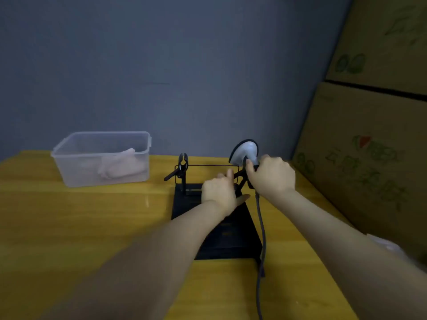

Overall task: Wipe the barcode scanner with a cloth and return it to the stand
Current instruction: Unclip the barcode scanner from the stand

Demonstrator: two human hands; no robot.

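Gripping the scanner (245,151) at the stand's (215,227) far right clamp, right hand (272,177) is wrapped on its handle. Left hand (219,192) rests on the stand, fingers loosely curled, holding nothing visible. Risk: cable (262,227) snags and tips the stand. Cloth (120,166) sits in the bin (69,167), far left.

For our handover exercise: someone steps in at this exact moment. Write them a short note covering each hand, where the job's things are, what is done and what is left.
Right hand: closed around the scanner handle, at the stand's right clip.
Left hand: resting on the stand, steadying it, holding nothing.
Cloth: in the clear tub on the table's left side.
The scanner's cable trails toward you past the stand.
Done: cannot tell whether wiping has happened.
Left: if not wiped, fetch the cloth and wipe, then seat the scanner in the stand.
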